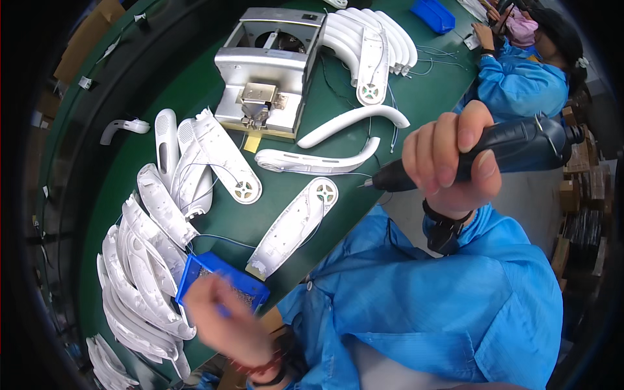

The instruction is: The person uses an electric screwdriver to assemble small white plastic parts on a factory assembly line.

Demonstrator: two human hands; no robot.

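Right hand (448, 159), which I log first: fingers curled closed around a dark power screwdriver (513, 146), thumb against its side, slim tip pointing left. Left hand (227, 322): blurred, over a blue tray (190, 273) of small metal pieces (245, 297); how far its fingers part, and whether they grip anything, I cannot tell. Wrists: dark band (445, 231) on the right, red beaded bracelet (257, 369) on the left. White shell (289, 227), one: lying on the green table (201, 84) between tray and screwdriver tip, cross-patterned round insert at its upper end, thin wire attached. Curved white pieces (318, 162), two: just beyond it. Overlapping white shells (140, 279), one large group: left of the tray. Metal fixture (266, 65), one: farther back, more white shells (370, 42) fanned at its right. Outermost, I record a blue bin (433, 16) and a co-worker's blue sleeve (520, 84), upper right.
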